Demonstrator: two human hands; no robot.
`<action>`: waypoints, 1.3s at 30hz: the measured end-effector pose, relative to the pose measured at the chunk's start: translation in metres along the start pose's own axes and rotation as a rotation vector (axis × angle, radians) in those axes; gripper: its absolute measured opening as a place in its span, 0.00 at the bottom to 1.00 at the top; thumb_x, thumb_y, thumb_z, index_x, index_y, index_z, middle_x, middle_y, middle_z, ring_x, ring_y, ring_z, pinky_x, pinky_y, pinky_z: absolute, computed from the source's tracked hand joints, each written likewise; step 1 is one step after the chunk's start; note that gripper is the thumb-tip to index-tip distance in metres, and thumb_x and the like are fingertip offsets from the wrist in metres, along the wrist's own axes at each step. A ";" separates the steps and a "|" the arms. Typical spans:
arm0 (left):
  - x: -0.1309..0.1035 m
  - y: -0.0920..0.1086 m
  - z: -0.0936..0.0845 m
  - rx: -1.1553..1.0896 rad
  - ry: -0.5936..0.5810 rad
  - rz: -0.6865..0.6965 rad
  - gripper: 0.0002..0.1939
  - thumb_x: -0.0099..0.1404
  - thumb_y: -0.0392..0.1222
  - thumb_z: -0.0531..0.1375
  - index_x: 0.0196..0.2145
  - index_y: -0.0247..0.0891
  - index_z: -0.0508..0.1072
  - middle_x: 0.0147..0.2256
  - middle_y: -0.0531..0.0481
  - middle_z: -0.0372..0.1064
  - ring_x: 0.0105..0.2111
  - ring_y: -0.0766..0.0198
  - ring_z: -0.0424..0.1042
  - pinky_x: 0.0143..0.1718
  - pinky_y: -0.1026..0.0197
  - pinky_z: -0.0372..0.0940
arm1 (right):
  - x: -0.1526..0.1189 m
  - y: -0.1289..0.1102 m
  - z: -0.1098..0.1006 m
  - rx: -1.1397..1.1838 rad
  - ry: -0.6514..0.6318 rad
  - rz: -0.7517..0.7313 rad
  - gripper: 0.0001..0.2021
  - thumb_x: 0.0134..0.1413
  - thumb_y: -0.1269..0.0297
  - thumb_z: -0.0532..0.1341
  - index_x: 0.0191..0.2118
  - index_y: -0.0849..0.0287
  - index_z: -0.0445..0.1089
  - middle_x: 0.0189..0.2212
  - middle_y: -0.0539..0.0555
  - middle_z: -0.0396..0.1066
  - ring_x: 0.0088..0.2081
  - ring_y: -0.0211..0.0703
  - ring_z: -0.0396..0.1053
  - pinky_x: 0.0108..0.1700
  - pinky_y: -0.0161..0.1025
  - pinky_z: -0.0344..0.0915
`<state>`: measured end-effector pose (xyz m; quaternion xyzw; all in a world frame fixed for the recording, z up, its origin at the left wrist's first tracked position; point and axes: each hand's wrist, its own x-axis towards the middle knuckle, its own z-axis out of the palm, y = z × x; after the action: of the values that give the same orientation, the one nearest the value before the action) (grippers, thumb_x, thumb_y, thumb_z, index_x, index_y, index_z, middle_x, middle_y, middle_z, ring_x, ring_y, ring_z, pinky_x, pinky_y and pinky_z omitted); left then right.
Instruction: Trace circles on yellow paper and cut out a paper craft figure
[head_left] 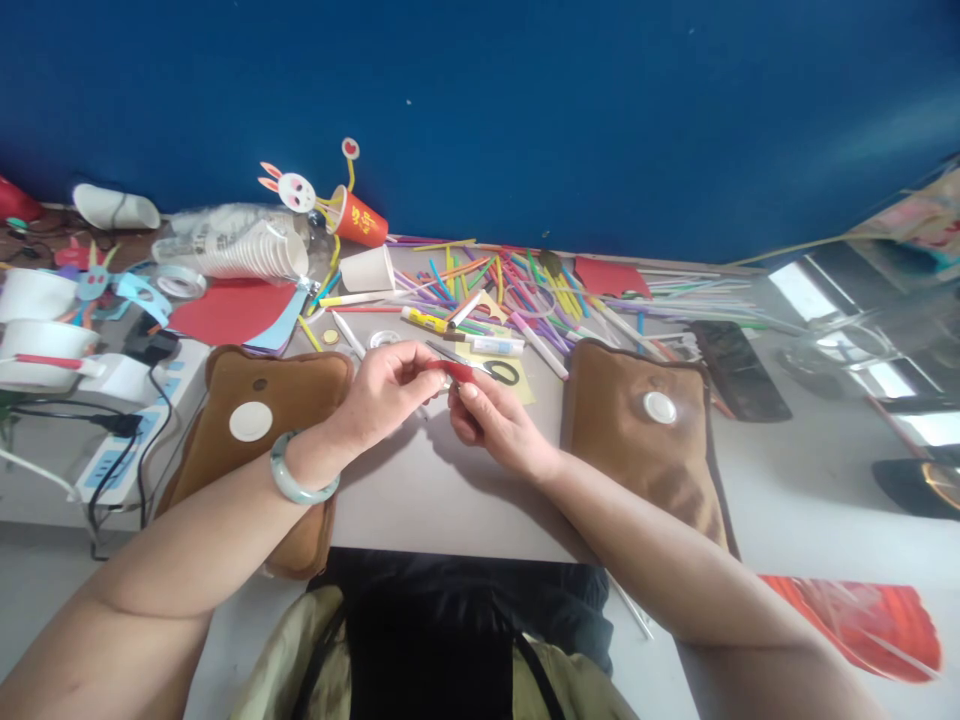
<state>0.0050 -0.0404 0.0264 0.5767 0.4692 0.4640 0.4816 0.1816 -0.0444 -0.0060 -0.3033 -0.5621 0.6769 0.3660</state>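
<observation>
Over the middle of the grey table, my left hand (394, 390) and my right hand (499, 415) meet with fingertips pinched together. Between them is a small red piece (457, 371), which looks like paper; the fingers cover part of it. A jade-coloured bangle (289, 475) circles my left wrist. Just behind the fingers lies a pair of scissors with black handles (502, 372), partly hidden, on a yellow sheet (523, 388). A white marker (496, 346) and a yellow glue stick or marker (424, 319) rest beyond the scissors.
Brown cushion-like pads (225, 400) (637, 450) flank my arms. Colourful straws and sticks (517, 285) spread along the blue wall (480, 120). Behind on the left are a paper-cup rabbit (360, 218), stacked white cups (240, 250), red paper (232, 320) and a power strip (142, 440) with cables.
</observation>
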 end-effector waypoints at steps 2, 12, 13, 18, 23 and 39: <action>0.000 0.001 0.000 0.000 0.001 0.004 0.05 0.57 0.40 0.61 0.25 0.37 0.72 0.21 0.54 0.67 0.22 0.68 0.65 0.25 0.65 0.62 | 0.000 -0.001 0.000 -0.006 -0.005 0.006 0.19 0.67 0.44 0.55 0.34 0.56 0.59 0.18 0.43 0.55 0.19 0.31 0.48 0.21 0.33 0.45; 0.000 0.002 0.002 -0.026 0.002 0.005 0.06 0.57 0.41 0.62 0.26 0.36 0.72 0.21 0.54 0.67 0.23 0.69 0.66 0.26 0.66 0.63 | -0.001 -0.002 0.000 -0.006 0.002 0.017 0.20 0.67 0.44 0.55 0.34 0.57 0.59 0.18 0.43 0.55 0.19 0.31 0.49 0.22 0.33 0.45; 0.000 0.003 0.002 -0.036 0.000 0.002 0.07 0.57 0.41 0.62 0.26 0.36 0.72 0.22 0.54 0.68 0.24 0.69 0.67 0.27 0.66 0.64 | -0.001 -0.002 0.000 0.002 0.006 0.020 0.20 0.66 0.44 0.55 0.34 0.57 0.59 0.18 0.42 0.55 0.19 0.31 0.48 0.22 0.33 0.45; 0.001 0.001 0.002 -0.055 -0.004 0.003 0.07 0.58 0.42 0.64 0.29 0.35 0.73 0.23 0.53 0.70 0.25 0.68 0.69 0.28 0.66 0.65 | 0.000 -0.001 0.001 0.039 0.009 0.029 0.20 0.66 0.43 0.55 0.34 0.57 0.59 0.18 0.42 0.56 0.18 0.30 0.49 0.22 0.33 0.45; 0.000 0.002 0.001 -0.039 0.002 0.010 0.06 0.58 0.41 0.63 0.28 0.35 0.74 0.23 0.53 0.70 0.25 0.68 0.69 0.28 0.66 0.65 | 0.000 0.000 0.000 0.032 0.003 0.014 0.20 0.66 0.44 0.55 0.34 0.57 0.59 0.18 0.42 0.55 0.18 0.30 0.49 0.21 0.33 0.45; 0.001 0.007 0.000 0.017 -0.007 0.003 0.06 0.55 0.40 0.62 0.24 0.36 0.71 0.21 0.54 0.67 0.22 0.69 0.64 0.24 0.66 0.61 | -0.001 -0.003 -0.002 -0.050 -0.027 -0.005 0.19 0.69 0.46 0.53 0.33 0.57 0.58 0.18 0.42 0.55 0.19 0.31 0.49 0.22 0.33 0.46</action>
<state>0.0056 -0.0397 0.0334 0.5832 0.4707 0.4584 0.4777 0.1839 -0.0437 -0.0034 -0.3017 -0.5843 0.6659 0.3523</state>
